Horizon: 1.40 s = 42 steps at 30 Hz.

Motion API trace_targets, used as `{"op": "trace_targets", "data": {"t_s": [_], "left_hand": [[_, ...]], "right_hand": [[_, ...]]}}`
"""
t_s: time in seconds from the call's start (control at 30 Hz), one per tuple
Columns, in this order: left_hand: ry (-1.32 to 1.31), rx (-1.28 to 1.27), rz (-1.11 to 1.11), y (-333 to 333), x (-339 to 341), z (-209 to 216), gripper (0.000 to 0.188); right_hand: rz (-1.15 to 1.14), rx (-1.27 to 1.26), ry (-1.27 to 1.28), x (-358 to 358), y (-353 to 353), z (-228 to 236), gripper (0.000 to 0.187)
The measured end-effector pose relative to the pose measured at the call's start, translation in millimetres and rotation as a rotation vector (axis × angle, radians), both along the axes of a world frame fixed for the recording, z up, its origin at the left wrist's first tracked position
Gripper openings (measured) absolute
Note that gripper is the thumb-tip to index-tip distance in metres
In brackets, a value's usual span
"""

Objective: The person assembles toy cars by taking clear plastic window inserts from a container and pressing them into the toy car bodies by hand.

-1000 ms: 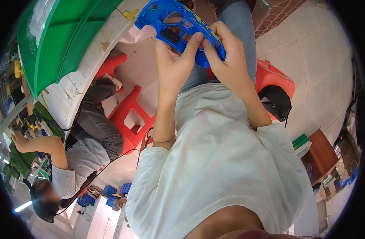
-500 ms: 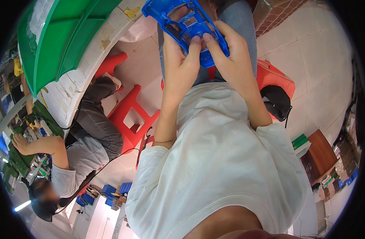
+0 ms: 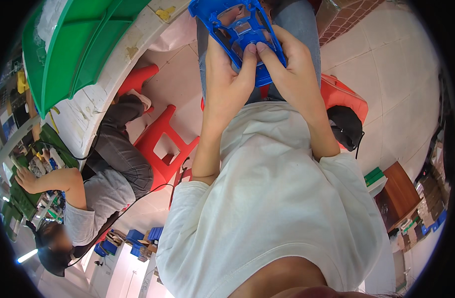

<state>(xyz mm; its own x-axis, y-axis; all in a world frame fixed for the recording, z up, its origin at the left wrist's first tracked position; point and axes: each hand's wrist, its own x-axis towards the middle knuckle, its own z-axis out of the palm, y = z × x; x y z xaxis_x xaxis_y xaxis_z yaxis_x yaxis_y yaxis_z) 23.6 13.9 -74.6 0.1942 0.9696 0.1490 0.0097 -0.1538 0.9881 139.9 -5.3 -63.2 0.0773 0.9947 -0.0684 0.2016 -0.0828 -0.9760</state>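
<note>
Above my lap, both hands hold a blue plastic shell (image 3: 263, 78), an openwork moulded frame with large cut-outs. My left hand (image 3: 231, 74) wraps round its left edge, its fingers mostly hidden behind. On the opposite edge my right hand (image 3: 287, 62) grips in the same way. Both thumbs press side by side on the inner part near the shell's lower end. The far end of the shell runs up to the top of the picture.
At the left, a green bin (image 3: 83, 54) stands on a worn white table (image 3: 81, 121). Beyond red stools (image 3: 160, 144), another person in grey (image 3: 113, 188) sits working at that table. A red stool (image 3: 349, 94) with a black bag (image 3: 345, 126) is on my right.
The blue shell has shifted slightly to the right and turned a little more upright, both hands moving with it. My thumbs stay pressed on it.
</note>
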Motion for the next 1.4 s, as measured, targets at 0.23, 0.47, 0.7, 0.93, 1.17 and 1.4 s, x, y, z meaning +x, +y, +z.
{"op": "trace_targets", "data": {"t_s": [0.23, 0.47, 0.7, 0.93, 1.17, 1.4], "left_hand": [[-0.045, -0.057, -0.007, 0.5, -2.1, 0.8, 0.042], [-0.042, -0.022, -0.018, -0.8, -2.5, 3.7, 0.038], [0.06, 0.009, 0.072, -1.1, -1.3, -1.3, 0.034], [0.108, -0.068, 0.241, 1.2, -2.4, 1.6, 0.023], [0.197, -0.041, 0.197, 0.0, 0.6, 4.6, 0.011], [0.247, -0.07, 0.192, -0.4, 2.1, 5.1, 0.016]], "right_hand": [[-0.075, 0.139, 0.044, -7.5, 0.9, -2.8, 0.011], [-0.091, 0.116, 0.053, -8.6, 0.9, -4.4, 0.01], [-0.105, 0.126, 0.001, -9.9, 3.7, -9.5, 0.011], [0.022, 0.036, -0.109, -4.9, 5.5, -3.8, 0.012], [-0.115, 0.218, -0.032, -10.3, 16.2, -7.3, 0.011], [-0.145, 0.253, -0.045, -10.6, 18.1, -17.4, 0.01]]}}
